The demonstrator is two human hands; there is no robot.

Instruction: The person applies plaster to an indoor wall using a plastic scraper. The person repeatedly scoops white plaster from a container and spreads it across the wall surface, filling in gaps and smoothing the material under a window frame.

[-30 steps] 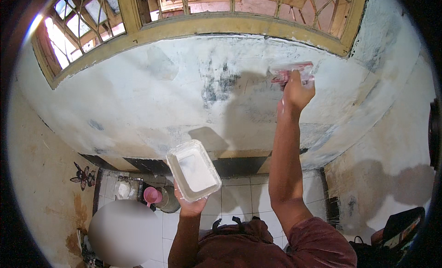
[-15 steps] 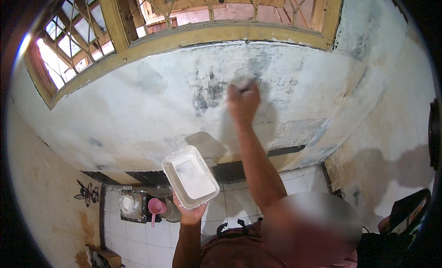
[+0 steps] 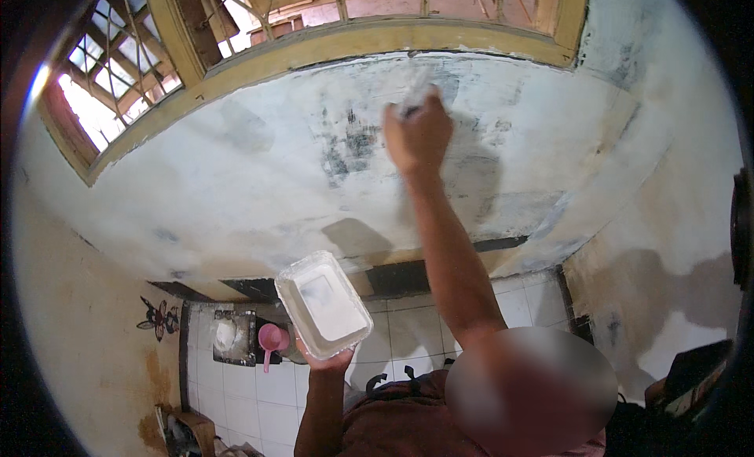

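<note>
My left hand [image 3: 328,363] holds a white rectangular tray [image 3: 303,314] from below at its near end, tilted so that its inside shows. White paste [image 3: 339,309] covers the tray's bottom. My right arm is stretched forward, and my right hand [image 3: 422,141] is closed around a small flat tool [image 3: 410,105] against the wall [image 3: 267,182]. Motion blur and my fingers hide most of that tool. Around it the white-coated wall shows dark grey, scraped-looking patches [image 3: 349,146], just below the window frame.
Above the wall runs a yellow wooden window frame [image 3: 314,40] with a metal grille. On the tiled floor [image 3: 239,402] at the left stand a pink dipper [image 3: 272,337] and a dark square board [image 3: 243,351] with a white heap. A side wall [image 3: 675,245] rises at the right.
My right hand has moved up the wall toward the window frame, still closed on the tool. The tray has stayed almost in place in my left hand. The view has shifted slightly.
</note>
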